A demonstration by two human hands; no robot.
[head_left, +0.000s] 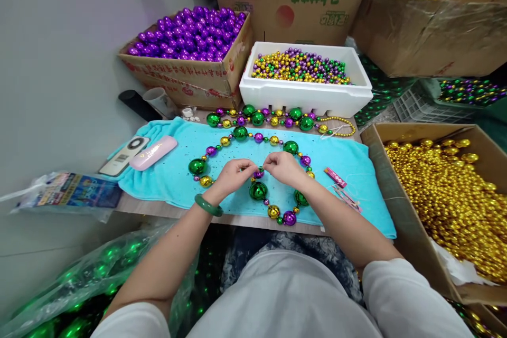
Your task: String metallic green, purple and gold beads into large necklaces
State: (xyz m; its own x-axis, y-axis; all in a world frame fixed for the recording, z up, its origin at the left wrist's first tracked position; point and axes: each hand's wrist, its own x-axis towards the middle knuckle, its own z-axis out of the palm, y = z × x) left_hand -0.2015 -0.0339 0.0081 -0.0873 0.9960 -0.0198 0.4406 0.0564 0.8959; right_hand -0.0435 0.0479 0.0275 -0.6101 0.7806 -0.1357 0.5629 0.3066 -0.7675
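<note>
A string of shiny green, purple and gold beads [259, 190] lies in a loop on a turquoise towel [186, 148]. My left hand [236, 173], with a green bangle on its wrist, pinches the bead string near a small green bead at the loop's middle. Close beside it my right hand [283, 165] is also closed, thumb and finger pressed together just right of that bead; what it pinches is too small to make out. A purple bead hangs right below the fingertips.
Behind the towel lies another bead string [257, 118]. A purple-bead carton [174, 76] and white foam box [304, 96] stand at the back. A gold-bead carton [412, 211] is right. On the towel are a pink case [153, 153], a remote-like device [124, 157] and small scissors [346, 198].
</note>
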